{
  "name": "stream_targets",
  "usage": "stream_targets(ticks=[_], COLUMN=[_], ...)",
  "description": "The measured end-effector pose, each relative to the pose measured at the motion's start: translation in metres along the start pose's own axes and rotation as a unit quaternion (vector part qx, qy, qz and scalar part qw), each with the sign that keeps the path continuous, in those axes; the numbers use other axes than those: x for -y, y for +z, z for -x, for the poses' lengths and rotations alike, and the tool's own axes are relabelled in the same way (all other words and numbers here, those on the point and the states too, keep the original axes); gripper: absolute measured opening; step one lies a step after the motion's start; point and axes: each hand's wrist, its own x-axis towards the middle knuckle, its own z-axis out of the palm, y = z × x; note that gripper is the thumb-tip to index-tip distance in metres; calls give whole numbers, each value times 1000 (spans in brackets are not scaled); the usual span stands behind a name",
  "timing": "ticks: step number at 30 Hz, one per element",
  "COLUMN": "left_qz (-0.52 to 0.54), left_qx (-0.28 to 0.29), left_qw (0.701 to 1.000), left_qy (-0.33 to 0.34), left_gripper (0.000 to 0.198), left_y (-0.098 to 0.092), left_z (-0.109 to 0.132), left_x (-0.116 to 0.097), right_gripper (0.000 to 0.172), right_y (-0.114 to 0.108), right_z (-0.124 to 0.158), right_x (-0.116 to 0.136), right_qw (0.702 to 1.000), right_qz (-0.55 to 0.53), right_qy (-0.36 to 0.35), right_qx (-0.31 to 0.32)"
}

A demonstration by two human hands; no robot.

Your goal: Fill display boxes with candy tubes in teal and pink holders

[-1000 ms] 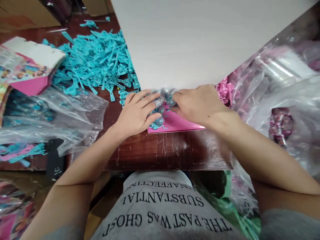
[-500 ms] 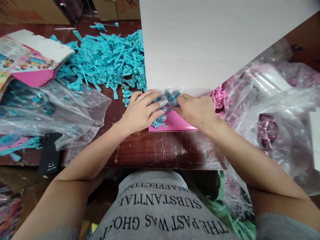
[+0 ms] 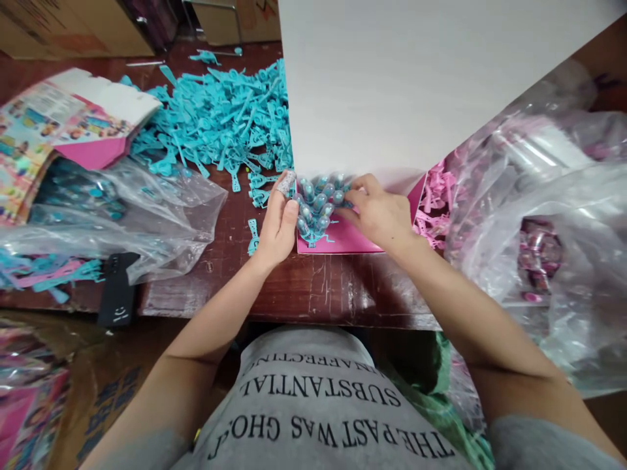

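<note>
A clear packet of small teal and silver pieces (image 3: pixel 317 202) lies on the pink floor of an open box (image 3: pixel 343 240) at the desk's near edge. My left hand (image 3: pixel 277 225) stands on edge against the packet's left side, fingers together, a glittery band on one finger. From the right, my right hand (image 3: pixel 379 212) reaches in with curled fingertips pinching the packet's far right corner. The box's white lid (image 3: pixel 416 78) stands up behind both hands.
A heap of teal plastic parts (image 3: pixel 220 124) covers the desk at the back left. Clear bags (image 3: pixel 122 215) and a printed carton (image 3: pixel 53 130) lie at left, a black remote (image 3: pixel 117 287) near the edge. Pink parts (image 3: pixel 434 202) and large plastic bags (image 3: pixel 553 228) fill the right.
My left hand has turned from lying flat over the packet to standing on edge beside it, uncovering the pieces. The right hand has stayed at the packet's right end.
</note>
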Motion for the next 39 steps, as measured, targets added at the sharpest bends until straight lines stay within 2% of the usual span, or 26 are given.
stream_targets(ticks=[4,6,9,12,15,17,19,21,23,25,26,27,28,30,32,35,39], left_qz=[43,38,24,-10,-20,-14,-31,-55,-50,4,46,92,137,201,222,213,193], left_qx=[8,11,2,19,16,-13,-48,-65,-65,-68,-68,-65,-57,-32,-15,-16,-20], left_qw=[997,997,1000,999,999,1000,998,995,994,997,996,994,988,975,969,971,976], left_qy=[-71,-61,-4,46,37,14,11,44,68,48,20,-12,-42,-86,-104,-108,-94], left_gripper=[67,67,63,59,61,64,76,97,107,97,88,80,74,74,77,75,71], left_y=[19,21,19,19,21,22,21,17,13,13,15,18,23,32,39,40,34], left_z=[15,20,28,35,39,37,31,22,13,8,7,7,8,12,18,25,28], left_x=[-5,-10,-15,-14,-12,-15,-20,-25,-26,-19,-13,-6,1,13,16,10,-2], right_gripper=[49,46,42,39,37,37,37,36,36,35,35,36,39,46,53,59,59], right_y=[-12,-18,-24,-25,-24,-24,-23,-19,-9,9,20,31,42,57,62,54,50], right_z=[1,-4,-14,-21,-26,-29,-30,-24,-7,19,34,49,62,81,89,84,73], right_x=[0,5,14,22,27,26,19,9,-1,-5,-3,2,9,30,50,67,70], right_qw=[996,996,997,996,995,995,991,979,947,893,862,834,813,797,812,841,858], right_qz=[-56,-66,-74,-86,-94,-100,-125,-183,-262,-345,-389,-434,-478,-542,-557,-524,-491], right_qy=[8,4,-11,-25,-27,-24,-35,-60,-59,6,57,106,141,142,71,-14,-13], right_qx=[-76,-67,-26,-16,-12,-4,-12,-68,-179,-290,-319,-323,-301,-224,-160,-134,-154])
